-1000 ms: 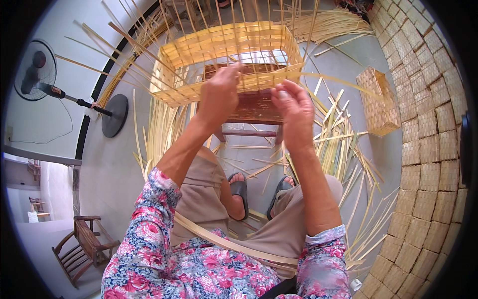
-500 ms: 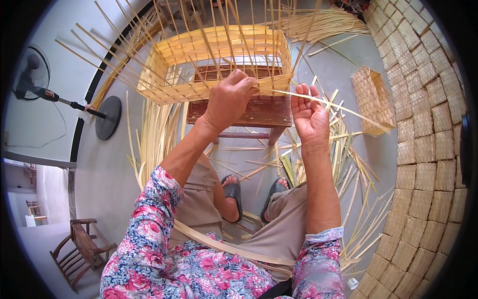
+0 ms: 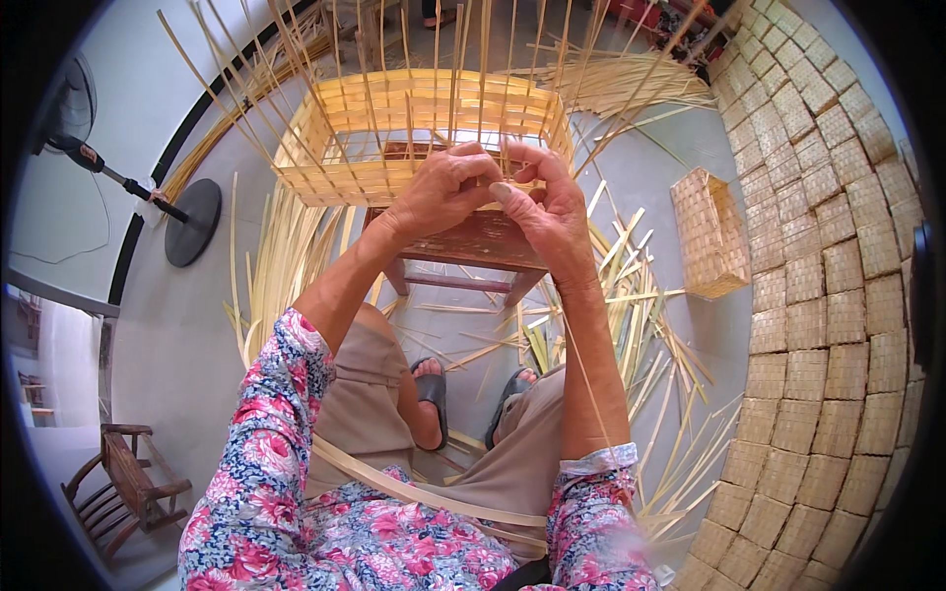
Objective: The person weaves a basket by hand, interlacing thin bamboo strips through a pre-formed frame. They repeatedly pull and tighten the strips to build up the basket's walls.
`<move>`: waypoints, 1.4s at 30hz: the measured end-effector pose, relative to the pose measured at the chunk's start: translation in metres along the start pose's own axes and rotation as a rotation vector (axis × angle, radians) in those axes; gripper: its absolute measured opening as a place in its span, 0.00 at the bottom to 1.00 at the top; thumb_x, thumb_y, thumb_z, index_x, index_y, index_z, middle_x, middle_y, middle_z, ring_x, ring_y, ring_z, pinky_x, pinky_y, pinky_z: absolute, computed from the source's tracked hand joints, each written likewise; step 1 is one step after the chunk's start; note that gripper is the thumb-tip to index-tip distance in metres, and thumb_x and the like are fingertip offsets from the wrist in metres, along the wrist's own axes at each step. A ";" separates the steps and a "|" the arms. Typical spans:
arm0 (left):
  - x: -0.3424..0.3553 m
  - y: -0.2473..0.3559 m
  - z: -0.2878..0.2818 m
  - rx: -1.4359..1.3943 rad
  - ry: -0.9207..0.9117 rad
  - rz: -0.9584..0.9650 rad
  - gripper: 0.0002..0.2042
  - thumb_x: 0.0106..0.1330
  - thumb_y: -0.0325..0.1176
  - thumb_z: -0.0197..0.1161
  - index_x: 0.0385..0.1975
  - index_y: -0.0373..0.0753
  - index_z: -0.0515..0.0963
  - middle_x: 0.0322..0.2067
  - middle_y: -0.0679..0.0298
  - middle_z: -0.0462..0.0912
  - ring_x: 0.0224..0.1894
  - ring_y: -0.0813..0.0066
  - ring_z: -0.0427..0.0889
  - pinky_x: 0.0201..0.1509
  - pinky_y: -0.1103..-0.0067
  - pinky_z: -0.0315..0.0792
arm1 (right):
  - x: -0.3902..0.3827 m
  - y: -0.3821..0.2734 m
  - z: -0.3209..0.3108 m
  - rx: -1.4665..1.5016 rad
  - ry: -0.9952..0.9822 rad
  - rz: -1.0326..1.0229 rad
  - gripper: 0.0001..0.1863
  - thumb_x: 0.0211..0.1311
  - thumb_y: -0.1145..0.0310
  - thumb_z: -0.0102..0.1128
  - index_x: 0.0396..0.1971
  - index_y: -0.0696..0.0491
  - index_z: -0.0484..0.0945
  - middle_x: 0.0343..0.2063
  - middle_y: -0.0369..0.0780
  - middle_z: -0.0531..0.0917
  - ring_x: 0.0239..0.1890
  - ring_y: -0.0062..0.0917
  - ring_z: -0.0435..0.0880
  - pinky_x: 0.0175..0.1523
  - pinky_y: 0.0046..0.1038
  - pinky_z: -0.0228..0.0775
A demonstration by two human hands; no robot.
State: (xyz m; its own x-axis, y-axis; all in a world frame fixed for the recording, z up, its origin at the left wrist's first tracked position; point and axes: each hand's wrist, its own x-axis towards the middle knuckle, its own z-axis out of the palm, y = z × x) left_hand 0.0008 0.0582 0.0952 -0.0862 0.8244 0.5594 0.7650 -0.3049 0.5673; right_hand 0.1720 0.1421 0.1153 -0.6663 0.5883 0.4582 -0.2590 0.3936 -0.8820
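Note:
A yellow woven basket [image 3: 345, 98] with long upright stakes rests on a red-brown wooden stool [image 3: 443, 236]. At its near wall, my left hand [image 3: 443, 187] has its fingers bent and pinched together around what looks like a thin strip, mostly hidden. My right hand [image 3: 540, 202] meets it there, thumb and fingers closed on a pale bamboo strip [image 3: 583, 369], whose long end hangs down beside my right forearm. My fingertips overlap, so the exact grip and the part of the basket behind them are hidden.
Loose strips [image 3: 286, 266] lie either side of the stool. A black standing fan [image 3: 193, 222] and a wooden chair [image 3: 133, 478] are on the left. A small woven box [image 3: 708, 231] stands right, beside rows of stacked woven pieces [image 3: 818, 374]. More strips [image 3: 641, 84] lie behind.
My right hand was open with the strip across it half a second ago; it has moved left and closed beside my left hand. The strip's loose end swung down. The view shifted slightly.

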 end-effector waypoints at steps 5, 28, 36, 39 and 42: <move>-0.002 -0.003 0.000 -0.064 -0.051 -0.035 0.05 0.61 0.30 0.70 0.33 0.39 0.81 0.32 0.62 0.81 0.37 0.63 0.82 0.41 0.71 0.75 | -0.015 0.013 -0.011 0.023 0.329 0.059 0.08 0.71 0.66 0.62 0.38 0.56 0.79 0.39 0.33 0.80 0.40 0.14 0.73 0.39 0.19 0.66; 0.011 -0.001 0.033 0.296 0.151 -0.128 0.02 0.64 0.26 0.64 0.33 0.37 0.83 0.31 0.59 0.82 0.33 0.59 0.83 0.37 0.68 0.76 | -0.033 0.009 -0.020 0.346 0.666 0.089 0.14 0.72 0.63 0.62 0.49 0.56 0.74 0.43 0.43 0.78 0.48 0.26 0.79 0.58 0.29 0.73; -0.003 0.000 -0.002 0.535 -0.074 -0.119 0.04 0.62 0.25 0.62 0.34 0.38 0.83 0.33 0.58 0.82 0.35 0.54 0.84 0.42 0.65 0.78 | -0.030 0.004 -0.045 -0.703 0.459 -0.068 0.25 0.59 0.67 0.70 0.56 0.56 0.75 0.51 0.45 0.80 0.59 0.38 0.75 0.70 0.40 0.59; -0.025 -0.011 -0.036 0.486 -0.067 -0.064 0.04 0.63 0.27 0.62 0.34 0.38 0.83 0.35 0.58 0.83 0.35 0.53 0.84 0.43 0.66 0.78 | -0.041 0.014 -0.037 -1.153 0.128 -0.227 0.24 0.57 0.68 0.69 0.55 0.51 0.77 0.49 0.43 0.82 0.57 0.40 0.76 0.71 0.43 0.56; -0.058 0.004 -0.056 0.315 0.104 -0.153 0.07 0.66 0.25 0.64 0.42 0.37 0.78 0.35 0.57 0.84 0.36 0.59 0.87 0.40 0.71 0.80 | -0.037 0.003 -0.016 -1.083 0.014 -0.233 0.14 0.59 0.67 0.67 0.45 0.49 0.80 0.43 0.38 0.83 0.52 0.37 0.79 0.70 0.43 0.57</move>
State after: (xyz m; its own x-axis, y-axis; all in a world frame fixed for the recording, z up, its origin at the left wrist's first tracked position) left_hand -0.0267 -0.0173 0.0994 -0.2674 0.7912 0.5500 0.8959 -0.0060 0.4442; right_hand 0.2077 0.1328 0.0975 -0.6711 0.4247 0.6077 0.3763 0.9013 -0.2143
